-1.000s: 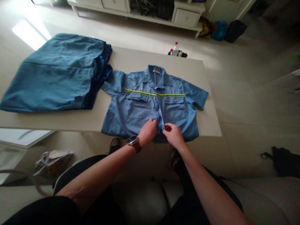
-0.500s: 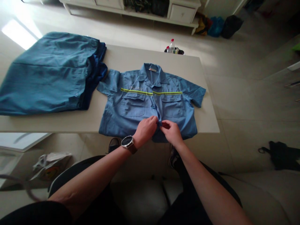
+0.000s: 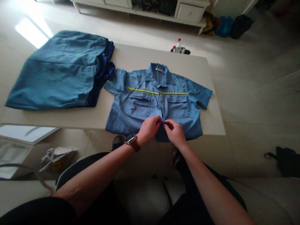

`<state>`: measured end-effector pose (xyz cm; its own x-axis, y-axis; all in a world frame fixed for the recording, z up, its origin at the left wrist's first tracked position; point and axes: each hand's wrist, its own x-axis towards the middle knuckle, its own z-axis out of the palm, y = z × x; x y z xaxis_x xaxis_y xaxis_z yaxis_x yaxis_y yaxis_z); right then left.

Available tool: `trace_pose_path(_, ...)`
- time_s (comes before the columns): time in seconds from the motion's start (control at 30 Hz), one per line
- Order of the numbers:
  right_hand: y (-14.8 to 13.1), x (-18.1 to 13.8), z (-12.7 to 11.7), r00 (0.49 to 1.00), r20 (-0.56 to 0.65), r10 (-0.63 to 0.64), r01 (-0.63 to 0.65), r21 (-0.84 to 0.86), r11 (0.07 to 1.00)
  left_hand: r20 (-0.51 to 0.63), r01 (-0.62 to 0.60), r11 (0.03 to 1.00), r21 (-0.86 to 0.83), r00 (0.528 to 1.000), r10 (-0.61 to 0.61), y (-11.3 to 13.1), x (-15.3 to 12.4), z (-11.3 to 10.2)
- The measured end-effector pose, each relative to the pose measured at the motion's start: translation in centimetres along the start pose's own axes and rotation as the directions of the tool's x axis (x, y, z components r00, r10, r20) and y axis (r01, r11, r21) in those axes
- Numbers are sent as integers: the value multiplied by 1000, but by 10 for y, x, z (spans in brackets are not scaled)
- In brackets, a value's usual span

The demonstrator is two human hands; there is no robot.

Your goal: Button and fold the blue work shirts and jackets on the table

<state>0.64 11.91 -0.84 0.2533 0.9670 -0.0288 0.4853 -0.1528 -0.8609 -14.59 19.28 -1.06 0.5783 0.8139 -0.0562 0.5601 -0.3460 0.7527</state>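
Observation:
A blue short-sleeved shirt (image 3: 138, 106) lies front side up on the white table (image 3: 194, 65), its collar pointing away from me and its lower part hanging over the near edge. A yellow-green stripe crosses the chest above two flap pockets. My left hand (image 3: 151, 126), with a watch (image 3: 130, 139) on the wrist, pinches the front placket. Close beside it, my right hand (image 3: 173, 131) pinches the placket's other edge, thumb and forefinger together. Whether a button sits between the fingertips is too small to see.
A pile of folded blue clothes (image 3: 58, 72) covers the table's left side. Bottles with red caps (image 3: 179, 46) stand beyond the far edge. Past them is a white cabinet (image 3: 189, 13). A plastic bag (image 3: 56, 159) lies at lower left.
The whole view has shifted, so everything sits slightly further right. My fingertips have drawn closer together at the shirt's placket, which both hands still grip.

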Motion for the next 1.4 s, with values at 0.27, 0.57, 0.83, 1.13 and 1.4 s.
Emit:
trace_pose_path(0.27, 4, 2, -2, 999, 30, -12, 13, -31, 999, 41, 132, 930, -342, 991, -125, 9, 0, -1)
trace_pose_path(0.57, -3, 0, -1, 998, -6, 62, -62, 27, 998, 30, 165, 817, -553, 983, -179, 0, 3, 6)
trace_pose_path(0.83, 7, 7, -3, 876, 250, 413, -482, 404, 777, 45, 153, 806, -572, 987, -155, 7, 2, 5)
trace_pose_path(1.13, 11, 11, 3, 989, -123, 77, -88, -83, 993, 176, 114, 937, -331, 983, -58, 6, -9, 8)
trace_pose_path(1.4, 13, 9, 9, 995, -70, 69, -82, -214, 973, 318, 81, 977, -197, 948, -15, 6, -25, 17)
